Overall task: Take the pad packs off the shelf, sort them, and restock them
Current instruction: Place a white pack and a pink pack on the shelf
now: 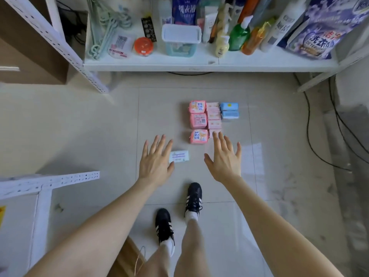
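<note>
While the person is standing on the tiled floor [95, 126] in black striped shoes [194, 193], both bare arms are reaching forward and down, and neither hand is holding anything. The left hand [156, 160] is spreading its fingers wide, palm down, and its thumb side is covering the left end of a lone white pad pack [182, 155] that is lying flat on the tile; whether skin is meeting the wrapper I cannot tell. The right hand [224, 156] is splaying open in the same way, and its fingertips are overlapping the nearest of the pale pink packs [214, 115]. The sorted packs are sitting on the floor in front of the shelf [199, 64], in three columns side by side. Three deep pink packs [198, 120] are forming the left column, the pale pink ones the middle, and two blue packs [229, 106] are lying at the far right. The white shelf beyond is carrying pump bottles [238, 38], a lidded clear tub [181, 40], an orange-lidded jar [143, 46] and detergent bags [317, 37].
</note>
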